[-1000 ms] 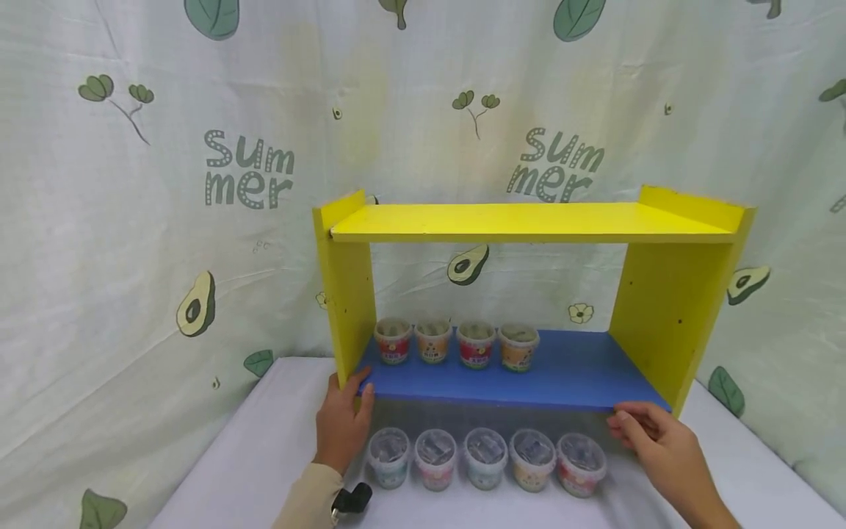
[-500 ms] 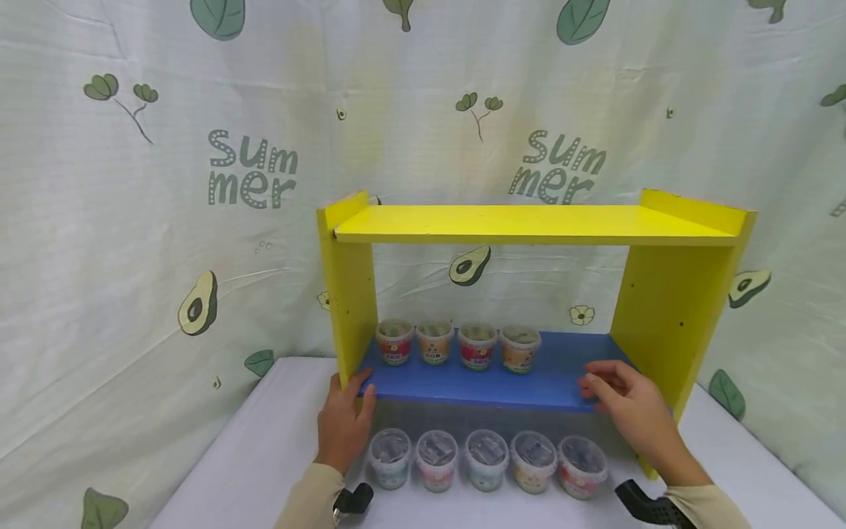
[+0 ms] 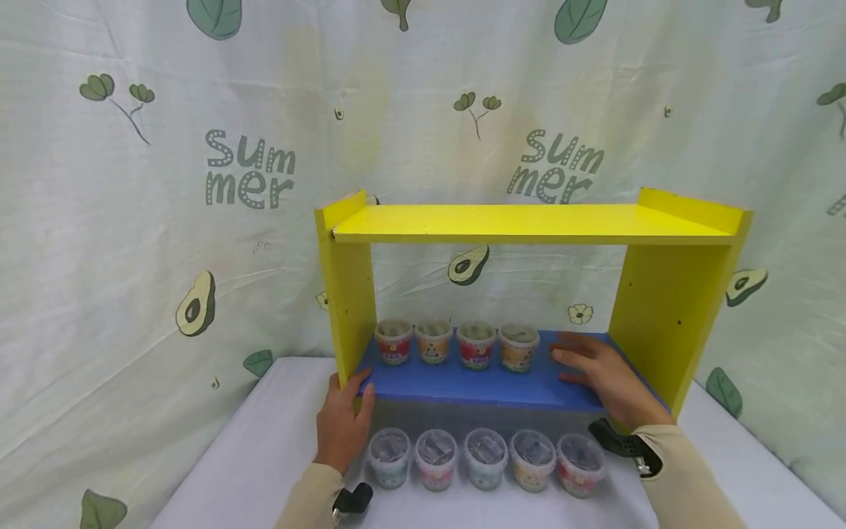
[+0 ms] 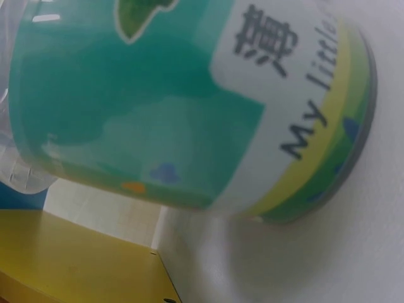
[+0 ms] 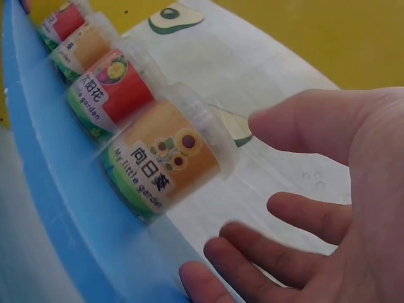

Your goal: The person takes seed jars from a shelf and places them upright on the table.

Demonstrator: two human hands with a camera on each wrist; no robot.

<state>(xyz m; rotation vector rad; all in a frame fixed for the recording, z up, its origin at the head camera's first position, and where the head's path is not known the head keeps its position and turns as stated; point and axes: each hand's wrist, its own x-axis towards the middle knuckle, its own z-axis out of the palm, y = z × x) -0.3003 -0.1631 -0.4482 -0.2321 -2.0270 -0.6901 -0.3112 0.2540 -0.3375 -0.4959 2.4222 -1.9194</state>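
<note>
My left hand [image 3: 344, 426] grips the front left corner of the yellow and blue shelf unit [image 3: 350, 301], its fingers around the side panel's lower edge. My right hand [image 3: 598, 371] reaches over the blue board [image 3: 463, 382], fingers spread and holding nothing, to the right of an orange-labelled sunflower seed pot [image 3: 518, 351]. In the right wrist view that pot [image 5: 167, 154] stands close to the thumb, apart from it. Left of it stand a red pot [image 3: 476, 349], an orange pot [image 3: 433, 345] and another red pot [image 3: 393, 345]. The left hand is out of sight in the left wrist view.
A row of lidded pots stands on the white table [image 3: 244, 441] before the shelf, from a green-blue one [image 3: 389, 459] to a red one [image 3: 581, 466]. A green-labelled pot [image 4: 139, 107] fills the left wrist view. A patterned cloth [image 3: 198, 88] hangs behind.
My right hand has left the blue board's front right edge and moved inward and left, its fingers spreading towards the rightmost shelf pot. My left hand and the pots stay put.
</note>
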